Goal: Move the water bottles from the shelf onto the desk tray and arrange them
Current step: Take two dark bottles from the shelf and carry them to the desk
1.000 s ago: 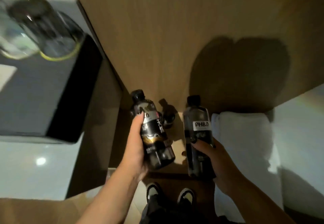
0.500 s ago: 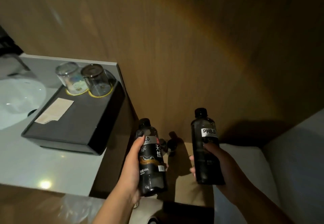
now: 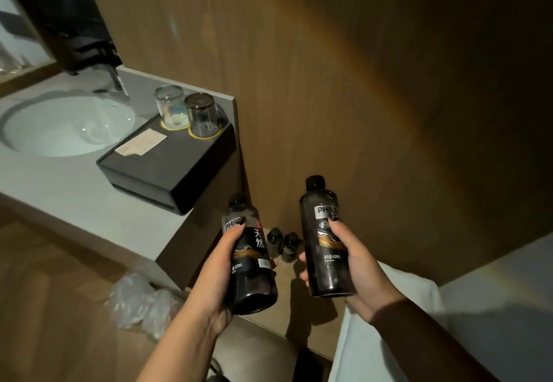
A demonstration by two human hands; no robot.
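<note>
I hold two dark water bottles upright in front of a wooden wall. My left hand (image 3: 220,274) grips the left bottle (image 3: 251,265) around its label. The right bottle (image 3: 324,250), marked PH8, sits a little higher in my right hand (image 3: 357,268). The black tray (image 3: 167,169) rests on the grey counter up and to the left of both hands, near the counter's right edge. Two more small dark bottles (image 3: 284,242) stand on the low wooden shelf (image 3: 299,318) behind and between the held ones.
Two upturned glasses (image 3: 191,112) and a paper card (image 3: 140,142) occupy the tray's far end. A white sink basin (image 3: 65,125) with a tap lies left of it. A white towel (image 3: 383,336) is at lower right, crumpled plastic (image 3: 143,307) at lower left.
My view has tilted up, so the counter, sink and tray have come into sight. Both hands have risen from the shelf with their bottles, the right one higher.
</note>
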